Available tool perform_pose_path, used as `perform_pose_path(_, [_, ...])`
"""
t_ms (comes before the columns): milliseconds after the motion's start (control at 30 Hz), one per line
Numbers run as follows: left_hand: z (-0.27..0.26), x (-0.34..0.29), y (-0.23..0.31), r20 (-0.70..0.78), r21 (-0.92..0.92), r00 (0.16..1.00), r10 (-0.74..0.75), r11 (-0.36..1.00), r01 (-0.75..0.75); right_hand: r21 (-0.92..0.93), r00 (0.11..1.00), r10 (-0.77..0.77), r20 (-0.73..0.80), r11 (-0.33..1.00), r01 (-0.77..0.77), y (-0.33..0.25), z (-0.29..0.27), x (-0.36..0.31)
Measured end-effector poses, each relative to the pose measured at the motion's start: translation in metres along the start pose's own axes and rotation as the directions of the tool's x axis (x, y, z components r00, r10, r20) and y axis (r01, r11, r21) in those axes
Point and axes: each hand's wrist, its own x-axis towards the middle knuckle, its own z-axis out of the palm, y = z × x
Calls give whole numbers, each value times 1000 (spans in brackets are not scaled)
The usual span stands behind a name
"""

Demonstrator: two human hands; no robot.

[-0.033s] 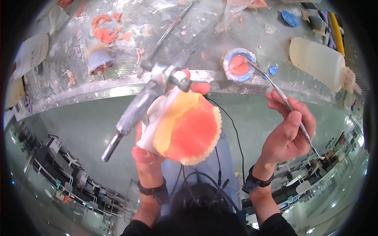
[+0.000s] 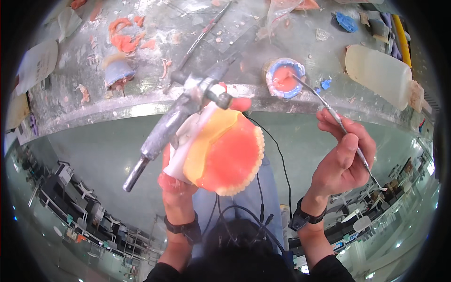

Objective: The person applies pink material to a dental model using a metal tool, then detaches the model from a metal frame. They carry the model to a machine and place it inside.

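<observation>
Two hands are occupied: the left hand [image 2: 174,182], partly hidden, grips the dental model [image 2: 232,152] around its white base [image 2: 181,160], over the lap beside the edge of the table [image 2: 324,56]; the right hand [image 2: 345,157] holds a slender metal tool [image 2: 334,115] mid-shaft, its tip at the pink material [image 2: 283,77] in the cup [image 2: 270,81]. The attached metal articulator [image 2: 168,127] is probably heavy and rigid; support the base, and avoid pressing the likely soft pink plate [image 2: 235,162] or fragile tooth row [image 2: 230,191].
</observation>
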Motion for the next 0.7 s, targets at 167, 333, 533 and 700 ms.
perform_pose_path(167, [3,6,-12,-4,36,1000,14,999,-14,-15,1000,27,16,1000,-27,3,0,-1])
perform_pose_path(333, [-19,0,-19,58,139,996,-62,989,54,127,976,217,33,967,-219,1,-2,5])
perform_pose_path(533, [-30,-21,-19,-47,9,995,-92,996,93,297,919,393,42,873,-387,6,-5,7])
perform_pose_path(700, [-31,-33,-18,-111,-120,987,-113,988,99,750,870,476,-132,621,-226,-21,-8,4])
